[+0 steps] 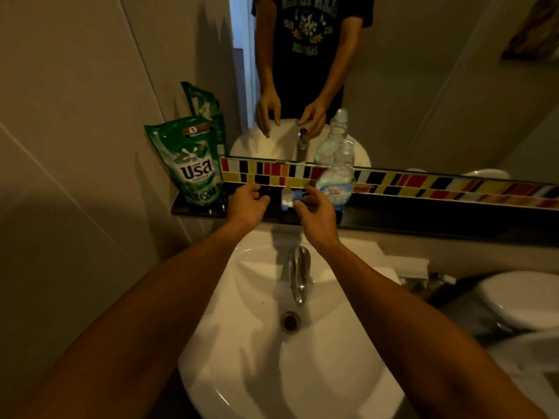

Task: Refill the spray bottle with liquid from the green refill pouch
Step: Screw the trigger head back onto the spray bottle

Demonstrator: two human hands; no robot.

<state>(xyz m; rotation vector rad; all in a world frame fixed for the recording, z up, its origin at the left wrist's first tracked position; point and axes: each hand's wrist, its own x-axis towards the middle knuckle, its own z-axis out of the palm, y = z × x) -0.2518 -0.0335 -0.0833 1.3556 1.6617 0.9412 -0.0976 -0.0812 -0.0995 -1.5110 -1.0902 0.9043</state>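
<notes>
Far shelf (pixel 423 220): green pouch (pixel 193 164) left, capless bottle (pixel 337 176) right, ready for pouring. Your left hand (pixel 246 207) hangs half-open, empty; your right hand (pixel 317 214) pinches a small blue-white piece (pixel 292 198), probably the sprayer.

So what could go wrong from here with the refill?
The clear bottle stands open-necked on a narrow dark shelf above the sink; the right hand, close beside it, might tip it. The green pouch only leans on the wall and could slump. Dim light may spoil pouring aim.
</notes>
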